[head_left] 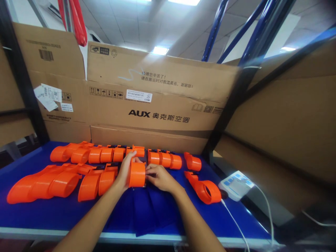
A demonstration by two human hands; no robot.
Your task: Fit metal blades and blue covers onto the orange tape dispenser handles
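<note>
My left hand (126, 171) is wrapped round an orange plastic ring-shaped piece (137, 174), held up over the middle of the table. At the piece's right edge, the fingers of my right hand (160, 177) are pinched together; what lies between them is hidden. Dark blue flat strips (147, 210) lie below both hands. Just behind the held piece, another orange piece (138, 151) stands in the back row. To the left of my left hand are more orange pieces (107, 180), some with black parts on top.
Several orange rings (165, 159) line the back of the blue table (65, 217), with nested ones (43, 183) at front left. A looped orange piece (207, 190) lies right, beside a white device (236, 185) with cables. A cardboard wall (157, 136) and dark posts (231, 94) bound the table.
</note>
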